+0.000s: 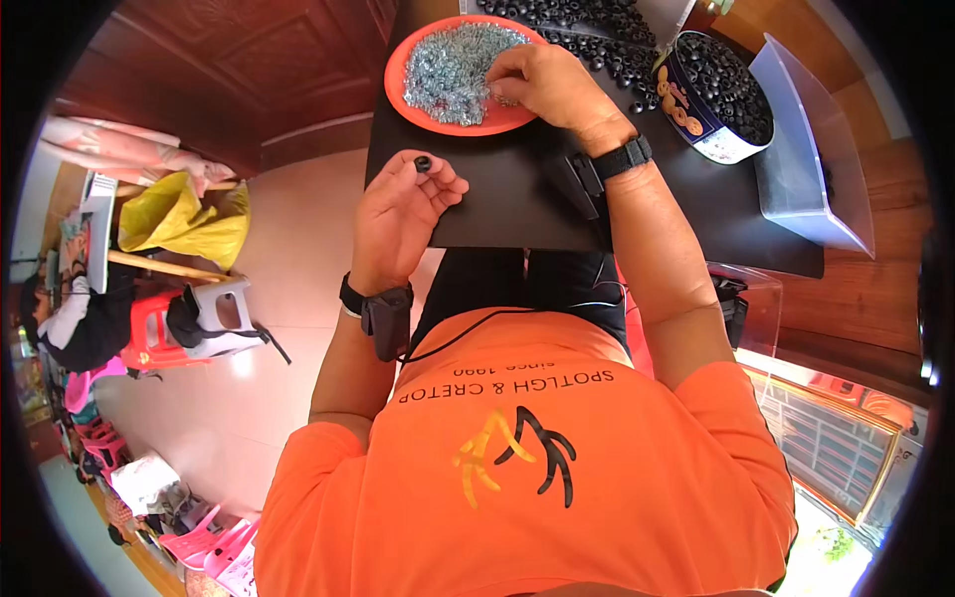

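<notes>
- At the far left, on a pale tiled floor, a crumpled yellow bag [184, 221] lies over wooden poles, and below it a small grey stool [227, 316] stands beside a red plastic one.
- Moving right, the left hand [400, 221] rests at the near left edge of a black table [517, 214]. Its fingers curl in narrowly, and the thumb and forefinger pinch a small black ring [423, 163], held just above the table edge. A dark band circles that wrist.
- Just beyond this hand, on the table, sits a round orange plate [403, 95] heaped with small shiny metal pieces [453, 68].
- The right hand [549, 85] reaches over the right side of the plate. Its fingertips are bent down and close together in the metal pieces; whether they grip one cannot be told. A black watch [619, 157] sits on this wrist.
- Behind the plate, a loose pile of black rings [582, 22] spreads over the far part of the table.
- Right of the right hand stands a round blue tin [696, 117] filled with more black rings.
- At the far right, a clear plastic lid [808, 149] leans at the table's edge, just beside the tin.
- In the lower foreground, the person's orange shirt [617, 488] fills the view.
</notes>
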`<state>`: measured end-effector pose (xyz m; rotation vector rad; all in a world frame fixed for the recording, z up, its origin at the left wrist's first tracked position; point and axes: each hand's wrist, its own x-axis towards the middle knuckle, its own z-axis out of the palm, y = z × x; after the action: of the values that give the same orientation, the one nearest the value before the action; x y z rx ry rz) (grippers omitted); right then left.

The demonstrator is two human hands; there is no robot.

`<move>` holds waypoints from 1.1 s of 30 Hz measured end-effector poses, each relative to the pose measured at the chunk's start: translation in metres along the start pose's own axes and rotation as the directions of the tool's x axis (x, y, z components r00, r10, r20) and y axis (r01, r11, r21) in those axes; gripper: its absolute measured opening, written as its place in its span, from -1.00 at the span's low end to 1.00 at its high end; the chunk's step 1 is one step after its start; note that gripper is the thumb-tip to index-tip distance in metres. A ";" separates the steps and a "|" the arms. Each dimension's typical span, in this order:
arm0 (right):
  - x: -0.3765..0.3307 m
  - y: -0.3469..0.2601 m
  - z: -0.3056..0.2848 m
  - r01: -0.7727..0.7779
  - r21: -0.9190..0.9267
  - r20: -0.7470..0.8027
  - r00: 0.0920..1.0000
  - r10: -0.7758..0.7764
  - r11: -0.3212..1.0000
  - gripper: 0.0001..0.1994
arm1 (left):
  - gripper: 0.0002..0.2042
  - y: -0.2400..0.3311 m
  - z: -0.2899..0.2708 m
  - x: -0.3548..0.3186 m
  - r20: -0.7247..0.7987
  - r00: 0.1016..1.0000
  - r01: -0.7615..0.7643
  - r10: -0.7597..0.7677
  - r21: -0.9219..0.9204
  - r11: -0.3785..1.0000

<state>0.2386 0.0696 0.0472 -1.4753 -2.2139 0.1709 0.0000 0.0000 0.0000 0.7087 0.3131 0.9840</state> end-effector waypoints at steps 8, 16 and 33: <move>-0.005 0.010 0.009 -0.179 0.689 0.103 0.983 0.151 0.702 -0.89 | -0.82 0.001 0.008 -0.016 -0.028 0.999 0.026 -0.022 0.126 0.992; -0.004 0.003 0.004 -0.186 0.705 0.101 0.981 0.163 0.684 -0.83 | -0.77 0.009 0.015 -0.017 0.012 0.999 -0.033 0.031 0.298 0.954; -0.011 -0.013 -0.010 -0.202 0.906 0.198 0.979 0.050 0.372 -0.82 | -0.89 0.043 0.049 0.076 0.477 0.874 -0.483 0.088 0.874 0.049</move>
<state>0.2356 0.0530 0.0576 -0.9229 -1.5111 1.3813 0.0389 0.0595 0.0701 2.3211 0.5873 0.9181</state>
